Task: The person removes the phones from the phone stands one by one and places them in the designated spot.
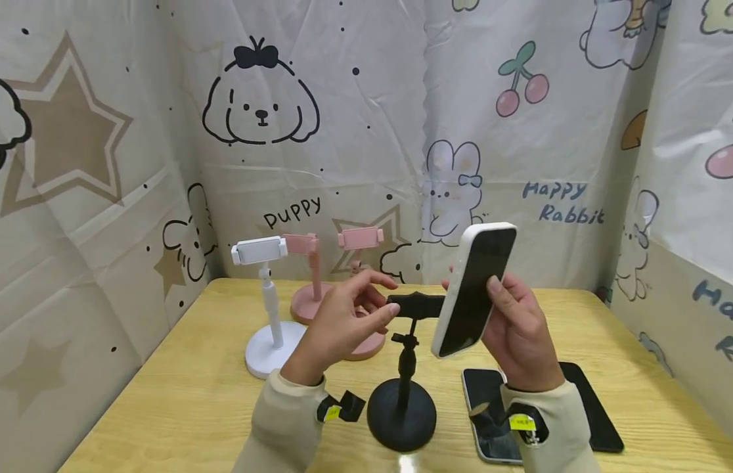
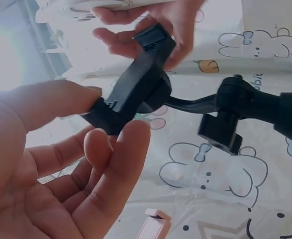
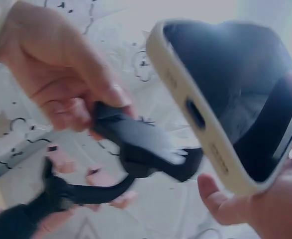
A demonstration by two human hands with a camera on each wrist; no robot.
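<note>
A black phone stand (image 1: 406, 364) stands upright on its round base between the two hands. My left hand (image 1: 343, 322) pinches the left end of the stand's clamp (image 2: 136, 87), with thumb on one side and fingertips on the other. My right hand (image 1: 520, 328) grips a smartphone (image 1: 475, 289) in a white case, its dark screen facing me. The phone is tilted and held just right of the clamp, partly hiding the clamp's right end in the head view. From the right wrist view, the phone's case (image 3: 205, 134) and the clamp appear close together.
A white phone stand (image 1: 272, 315) and two pink phone stands (image 1: 360, 238) stand at the back left of the wooden table (image 1: 183, 381). Two more phones lie at the right, one grey-edged (image 1: 485, 387) and one black (image 1: 591, 407). Printed cloth (image 1: 366, 131) walls in the table.
</note>
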